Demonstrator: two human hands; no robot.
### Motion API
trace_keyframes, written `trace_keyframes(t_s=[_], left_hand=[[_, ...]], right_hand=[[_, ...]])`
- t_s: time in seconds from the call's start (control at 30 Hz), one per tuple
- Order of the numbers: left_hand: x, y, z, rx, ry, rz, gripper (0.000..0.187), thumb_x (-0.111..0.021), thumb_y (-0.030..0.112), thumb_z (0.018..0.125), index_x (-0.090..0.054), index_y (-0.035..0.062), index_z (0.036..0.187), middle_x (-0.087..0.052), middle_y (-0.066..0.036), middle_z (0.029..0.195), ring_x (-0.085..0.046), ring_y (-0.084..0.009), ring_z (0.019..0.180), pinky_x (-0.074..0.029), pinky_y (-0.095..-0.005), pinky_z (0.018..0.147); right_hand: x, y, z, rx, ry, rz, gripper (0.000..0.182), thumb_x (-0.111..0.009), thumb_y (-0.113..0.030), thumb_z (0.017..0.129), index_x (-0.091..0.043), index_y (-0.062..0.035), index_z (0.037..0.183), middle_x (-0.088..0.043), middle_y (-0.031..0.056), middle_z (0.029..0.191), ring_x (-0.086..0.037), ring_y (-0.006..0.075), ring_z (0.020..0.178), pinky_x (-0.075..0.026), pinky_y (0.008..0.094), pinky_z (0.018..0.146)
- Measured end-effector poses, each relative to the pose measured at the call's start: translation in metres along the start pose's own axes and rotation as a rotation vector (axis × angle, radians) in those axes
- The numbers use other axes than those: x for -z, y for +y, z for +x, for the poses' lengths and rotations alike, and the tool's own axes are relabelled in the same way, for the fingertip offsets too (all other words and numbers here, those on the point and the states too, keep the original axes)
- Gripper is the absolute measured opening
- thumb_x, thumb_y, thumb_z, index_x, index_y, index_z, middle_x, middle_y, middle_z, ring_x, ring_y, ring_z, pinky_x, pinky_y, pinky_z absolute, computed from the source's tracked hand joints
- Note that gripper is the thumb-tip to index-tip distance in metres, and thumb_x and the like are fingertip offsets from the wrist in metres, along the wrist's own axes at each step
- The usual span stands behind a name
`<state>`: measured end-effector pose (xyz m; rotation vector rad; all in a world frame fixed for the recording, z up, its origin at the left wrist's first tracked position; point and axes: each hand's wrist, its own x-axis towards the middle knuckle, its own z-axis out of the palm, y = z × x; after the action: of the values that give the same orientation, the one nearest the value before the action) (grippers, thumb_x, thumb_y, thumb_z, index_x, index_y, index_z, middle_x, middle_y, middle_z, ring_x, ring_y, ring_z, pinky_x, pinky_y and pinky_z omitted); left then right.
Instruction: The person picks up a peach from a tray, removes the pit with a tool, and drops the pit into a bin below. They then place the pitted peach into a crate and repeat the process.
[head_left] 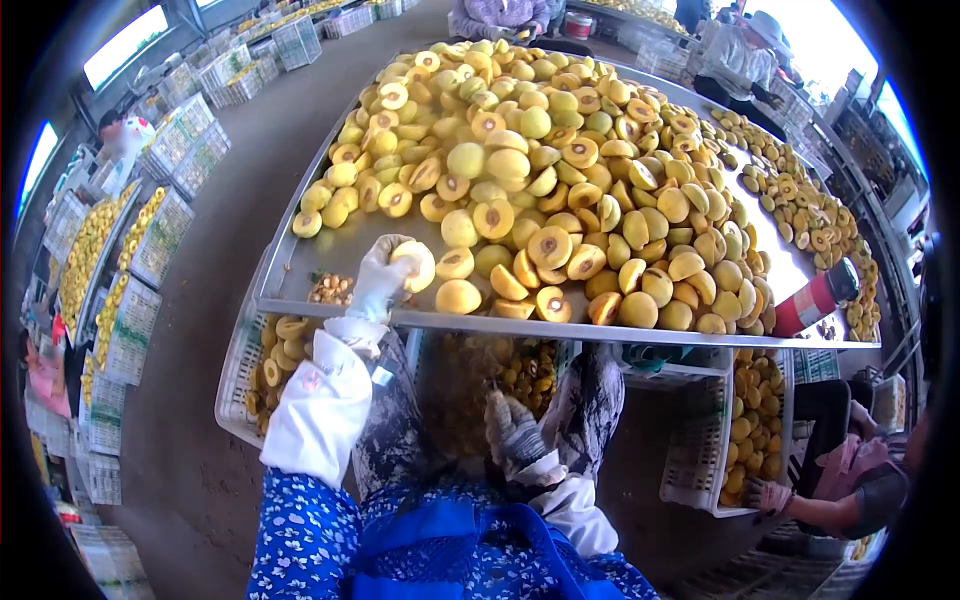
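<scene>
In a white glove, my left hand [380,280] is closed round a yellow peach [416,267] just above the near edge of the metal table [420,319]. Its pale face is turned to the right. My right hand [516,432], in a grey glove, is low between my knees with the fingers curled. Something small and dark shows at its fingertips, too blurred to name. Beneath that hand is a crate of yellow fruit pieces [525,372]. A large heap of peach halves [560,180], some with pits showing, covers much of the tabletop.
Peach pits [330,289] lie by the table's left front corner. A red flask-like container [815,300] lies tilted at the right corner. Fruit-filled crates [240,385] [752,430] stand under both sides. A co-worker's gloved hand [768,496] is by the right crate; other people sit beyond.
</scene>
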<state>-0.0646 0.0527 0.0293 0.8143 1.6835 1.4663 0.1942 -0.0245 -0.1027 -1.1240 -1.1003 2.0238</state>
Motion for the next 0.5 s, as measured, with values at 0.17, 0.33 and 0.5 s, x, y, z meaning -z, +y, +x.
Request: trace_keyframes(t_s=[0.17, 0.33, 0.5], left_hand=[[0.009, -0.039, -0.058, 0.176, -0.146, -0.797, 0.045, -0.045, 0.046, 0.09, -0.057, 0.0035, 0.099, -0.063, -0.01, 0.077, -0.061, -0.0234, 0.063, -0.05, -0.0315, 0.059], [-0.012, -0.068, -0.084, 0.084, -0.147, -0.884, 0.048, -0.047, 0.047, 0.09, -0.057, 0.0013, 0.101, -0.062, -0.011, 0.084, -0.061, -0.0213, 0.066, -0.051, -0.0292, 0.064], [-0.022, -0.082, -0.093, 0.045, -0.03, -0.749, 0.047, -0.037, 0.041, 0.096, -0.052, -0.0025, 0.108, -0.061, -0.012, 0.084, -0.059, -0.02, 0.065, -0.051, -0.0284, 0.063]], right_hand=[[-0.032, -0.063, -0.008, 0.521, -0.023, -0.466, 0.018, -0.049, -0.02, 0.094, -0.058, -0.0045, 0.091, -0.056, 0.0153, 0.069, -0.054, 0.0321, 0.063, -0.042, 0.0362, 0.056], [-0.06, -0.098, -0.01, 0.589, -0.013, -0.797, 0.023, -0.047, -0.026, 0.093, -0.055, -0.0049, 0.089, -0.056, 0.0194, 0.071, -0.055, 0.0405, 0.066, -0.042, 0.0453, 0.056], [-0.068, -0.083, -0.005, 0.657, -0.018, -1.33, 0.023, -0.045, -0.026, 0.091, -0.054, -0.0058, 0.098, -0.057, 0.0195, 0.077, -0.059, 0.0374, 0.064, -0.045, 0.0476, 0.055]])
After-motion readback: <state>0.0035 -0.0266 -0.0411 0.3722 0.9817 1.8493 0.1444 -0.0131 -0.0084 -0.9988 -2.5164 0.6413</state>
